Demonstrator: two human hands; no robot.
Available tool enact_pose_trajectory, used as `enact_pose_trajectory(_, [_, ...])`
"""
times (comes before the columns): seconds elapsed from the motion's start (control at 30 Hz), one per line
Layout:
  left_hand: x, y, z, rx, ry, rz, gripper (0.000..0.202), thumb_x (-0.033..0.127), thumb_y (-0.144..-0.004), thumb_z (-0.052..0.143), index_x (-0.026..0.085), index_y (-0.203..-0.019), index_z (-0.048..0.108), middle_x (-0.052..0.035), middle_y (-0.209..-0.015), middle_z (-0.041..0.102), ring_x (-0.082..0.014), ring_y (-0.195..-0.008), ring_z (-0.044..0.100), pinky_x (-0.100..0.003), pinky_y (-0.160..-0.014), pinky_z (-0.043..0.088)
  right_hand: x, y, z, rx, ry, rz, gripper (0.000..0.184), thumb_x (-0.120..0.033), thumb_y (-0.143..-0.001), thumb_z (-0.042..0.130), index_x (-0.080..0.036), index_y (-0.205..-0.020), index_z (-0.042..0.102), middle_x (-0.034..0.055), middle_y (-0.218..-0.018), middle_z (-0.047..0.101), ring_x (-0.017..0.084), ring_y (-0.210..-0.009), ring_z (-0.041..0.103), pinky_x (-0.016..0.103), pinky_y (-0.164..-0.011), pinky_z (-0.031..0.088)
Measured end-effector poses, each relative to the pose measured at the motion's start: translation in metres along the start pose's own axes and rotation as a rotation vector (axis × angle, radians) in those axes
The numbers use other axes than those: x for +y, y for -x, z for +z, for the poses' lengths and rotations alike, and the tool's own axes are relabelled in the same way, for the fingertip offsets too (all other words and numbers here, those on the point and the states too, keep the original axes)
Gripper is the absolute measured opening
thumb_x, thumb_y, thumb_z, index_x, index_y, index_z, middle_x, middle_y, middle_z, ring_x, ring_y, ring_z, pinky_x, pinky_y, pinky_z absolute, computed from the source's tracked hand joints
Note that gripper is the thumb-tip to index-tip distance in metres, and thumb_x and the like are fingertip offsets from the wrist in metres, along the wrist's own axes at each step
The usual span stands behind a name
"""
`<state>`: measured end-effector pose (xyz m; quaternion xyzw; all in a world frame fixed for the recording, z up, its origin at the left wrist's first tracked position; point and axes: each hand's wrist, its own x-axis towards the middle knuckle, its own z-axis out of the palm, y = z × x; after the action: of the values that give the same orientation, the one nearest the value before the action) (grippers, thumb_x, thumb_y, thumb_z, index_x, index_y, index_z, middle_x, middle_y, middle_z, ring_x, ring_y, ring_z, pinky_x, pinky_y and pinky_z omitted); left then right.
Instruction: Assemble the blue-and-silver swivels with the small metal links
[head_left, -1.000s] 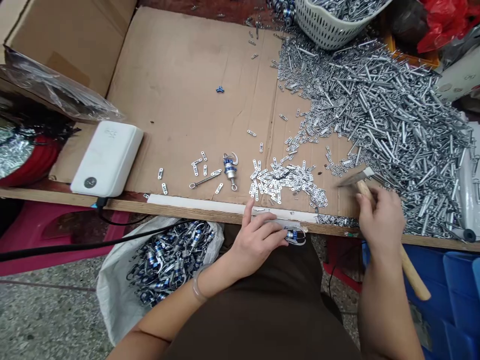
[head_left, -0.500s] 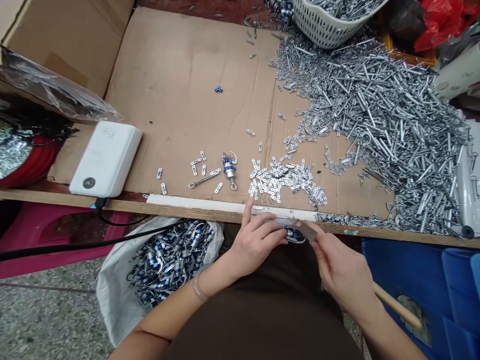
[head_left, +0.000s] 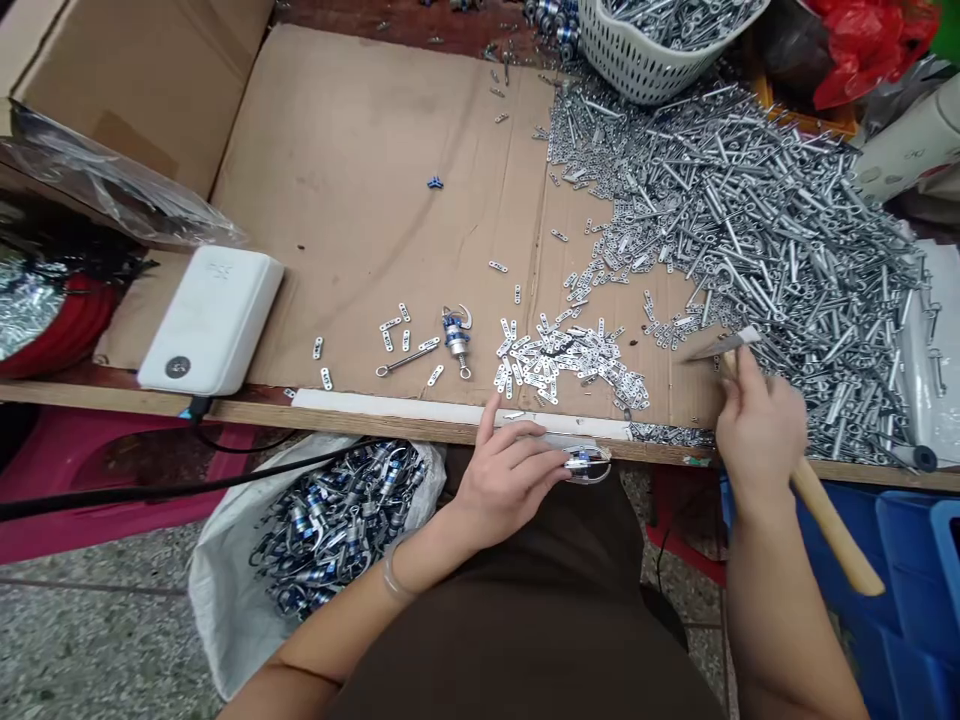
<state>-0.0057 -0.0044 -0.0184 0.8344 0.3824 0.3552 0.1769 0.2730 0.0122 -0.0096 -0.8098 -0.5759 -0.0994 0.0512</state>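
Observation:
My left hand (head_left: 510, 475) rests at the bench's front edge, pressing a small blue-and-silver metal assembly (head_left: 586, 462) against it. A flat silver strip (head_left: 577, 441) lies under my fingertips and partly hides that assembly. My right hand (head_left: 761, 430) grips a wooden-handled hammer (head_left: 825, 520) and is raised at the bench edge. The hammer's metal head (head_left: 724, 345) hangs above the cardboard, beside a spread of small perforated silver strips (head_left: 559, 360) and near the large heap of silver pins (head_left: 780, 250).
A white sack of blue-and-silver assemblies (head_left: 337, 530) sits below the bench. A loose assembly (head_left: 456, 335) lies on the cardboard (head_left: 360, 200). A white basket (head_left: 645, 50) stands at the back, a white box (head_left: 212, 320) at left, and blue crates (head_left: 900, 570) at lower right.
My right hand has moved up and right, away from my left hand, lifting the hammer back over the bench edge. My left hand stays on the assembly.

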Motion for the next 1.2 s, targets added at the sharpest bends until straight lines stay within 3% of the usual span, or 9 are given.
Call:
enact_pose_trajectory(0.2, [-0.002, 0.007, -0.018, -0.006, 0.131, -0.131, 0.004, 0.016, -0.079, 0.059, 0.019, -0.082, 0.059, 0.0018, -0.072, 0.066, -0.0147, -0.082, 0.06, -0.048, -0.106, 0.028, -0.021, -0.009, -0.001, 0.111, -0.131, -0.026, 0.045, -0.034, -0.084, 0.044, -0.016, -0.125, 0.049, 0.0171, -0.106, 0.051, 0.032, -0.1, 0.044, 0.049, -0.081, 0.036])
enact_pose_trajectory(0.33, [-0.009, 0.027, -0.05, -0.084, 0.1, -0.177, 0.008, 0.014, -0.08, 0.054, 0.018, -0.086, 0.058, 0.0004, -0.076, 0.066, -0.0124, -0.076, 0.06, -0.037, -0.099, 0.04, -0.053, -0.002, -0.013, 0.1, -0.373, -0.251, 0.039, -0.035, -0.084, 0.047, -0.017, -0.118, 0.053, 0.0124, -0.103, 0.053, 0.026, -0.099, 0.046, 0.042, -0.086, 0.037])
enact_pose_trajectory(0.47, [-0.025, 0.063, -0.083, -0.252, -0.3, -0.123, 0.008, 0.025, -0.081, 0.053, 0.02, -0.078, 0.058, -0.0005, -0.067, 0.065, -0.0176, -0.066, 0.062, -0.034, -0.08, 0.05, -0.108, 0.003, -0.019, 0.005, -0.528, -0.435, 0.024, -0.028, -0.085, 0.046, -0.019, -0.103, 0.059, 0.0082, -0.098, 0.058, 0.022, -0.094, 0.047, 0.036, -0.082, 0.037])
enact_pose_trajectory(0.6, [-0.037, 0.087, -0.097, -0.448, -0.734, -0.273, 0.029, 0.035, -0.083, 0.044, 0.018, -0.063, 0.057, -0.0035, -0.045, 0.057, -0.0255, -0.047, 0.058, -0.039, -0.056, 0.049, -0.183, 0.003, -0.018, -0.143, -0.566, -0.591, 0.02, -0.031, -0.087, 0.044, -0.019, -0.087, 0.061, 0.0051, -0.085, 0.06, 0.02, -0.084, 0.048, 0.033, -0.076, 0.035])
enact_pose_trajectory(0.73, [-0.028, 0.072, -0.091, -0.38, -0.435, -0.387, 0.028, 0.039, -0.083, 0.047, 0.017, -0.082, 0.064, -0.005, -0.067, 0.068, -0.0239, -0.058, 0.064, -0.031, -0.052, 0.048, -0.232, -0.004, -0.015, -0.212, -0.447, -0.562, 0.034, -0.044, -0.084, 0.046, -0.014, -0.082, 0.06, 0.0114, -0.084, 0.059, 0.024, -0.083, 0.048, 0.036, -0.073, 0.033])
enact_pose_trajectory(0.83, [-0.017, 0.046, -0.076, -0.187, -0.063, -0.503, 0.02, 0.037, -0.082, 0.053, 0.022, -0.087, 0.065, -0.0008, -0.08, 0.07, -0.0168, -0.069, 0.066, -0.024, -0.063, 0.051, -0.23, -0.004, -0.017, -0.208, -0.462, -0.522, 0.029, -0.04, -0.084, 0.046, -0.015, -0.077, 0.059, 0.0095, -0.079, 0.06, 0.023, -0.079, 0.048, 0.035, -0.073, 0.032])
enact_pose_trajectory(0.97, [-0.014, 0.02, -0.05, 0.198, 0.278, -0.64, 0.033, 0.032, -0.084, 0.054, 0.02, -0.114, 0.056, -0.0042, -0.102, 0.066, -0.0165, -0.091, 0.063, -0.027, -0.082, 0.05, -0.192, 0.019, -0.032, -0.137, -0.587, -0.507, 0.024, -0.039, -0.083, 0.046, -0.018, -0.074, 0.056, 0.0037, -0.075, 0.058, 0.018, -0.075, 0.046, 0.032, -0.072, 0.032])
enact_pose_trajectory(1.1, [-0.012, 0.008, -0.027, 0.255, 0.544, -0.648, 0.027, 0.03, -0.082, 0.056, 0.02, -0.106, 0.062, -0.0031, -0.096, 0.067, -0.0143, -0.084, 0.064, -0.024, -0.077, 0.052, -0.159, 0.055, -0.045, -0.03, -0.57, -0.445, 0.024, -0.04, -0.082, 0.049, -0.018, -0.074, 0.053, 0.003, -0.071, 0.054, 0.017, -0.072, 0.043, 0.031, -0.067, 0.031])
enact_pose_trajectory(1.2, [-0.008, 0.003, -0.018, 0.27, 0.64, -0.64, 0.019, 0.029, -0.075, 0.065, 0.02, -0.093, 0.067, -0.0025, -0.091, 0.066, -0.0144, -0.083, 0.063, -0.023, -0.073, 0.053, -0.145, 0.071, -0.046, -0.047, -0.588, -0.429, 0.024, -0.039, -0.082, 0.05, -0.018, -0.072, 0.052, 0.0029, -0.069, 0.054, 0.017, -0.068, 0.043, 0.031, -0.064, 0.031])
